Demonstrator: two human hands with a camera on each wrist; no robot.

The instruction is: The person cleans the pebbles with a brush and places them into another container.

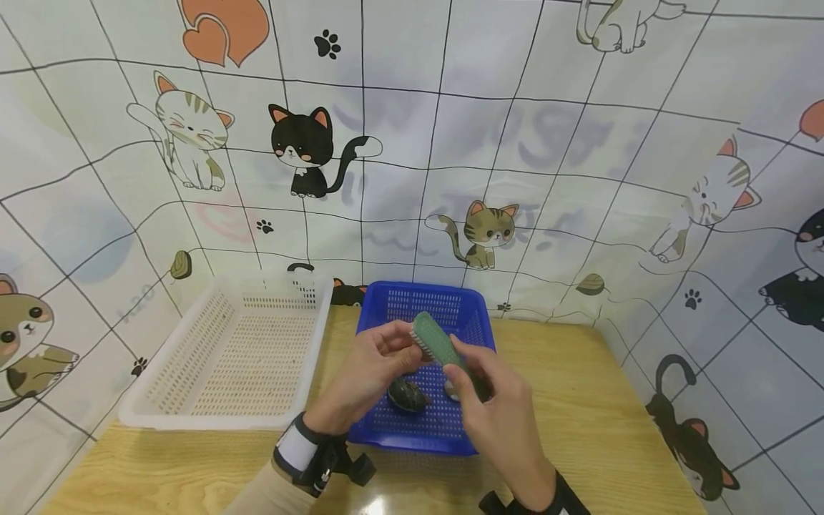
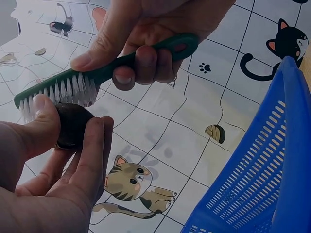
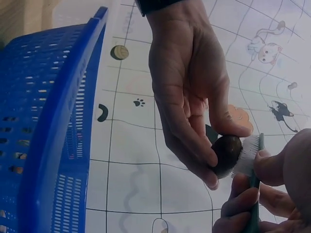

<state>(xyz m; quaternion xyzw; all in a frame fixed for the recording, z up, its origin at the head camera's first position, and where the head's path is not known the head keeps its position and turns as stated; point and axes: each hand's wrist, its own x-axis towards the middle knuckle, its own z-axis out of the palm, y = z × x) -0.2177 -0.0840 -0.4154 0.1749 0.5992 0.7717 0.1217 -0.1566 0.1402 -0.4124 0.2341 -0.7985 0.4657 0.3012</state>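
My left hand (image 1: 363,375) pinches a small, dark brown, rounded object (image 2: 73,124) between thumb and fingers; its exact kind I cannot tell. A green brush (image 1: 438,343) with white bristles (image 2: 73,90) is in my right hand (image 1: 502,400), fingers curled round the handle and thumb along its back. The bristles touch the dark object's surface, as the right wrist view shows. Both hands are above a blue perforated basket (image 1: 425,445). Inside it lies a dark, rounded, shell-like thing (image 1: 407,395) with lighter streaks, and a pale thing (image 1: 452,390) partly hidden by the right hand.
To the left of the blue basket stands a white perforated basket (image 1: 222,420), its rim close to my left forearm. Both rest on a wooden table (image 1: 560,400). A wall covering with printed cats (image 1: 412,143) closes off the back and sides.
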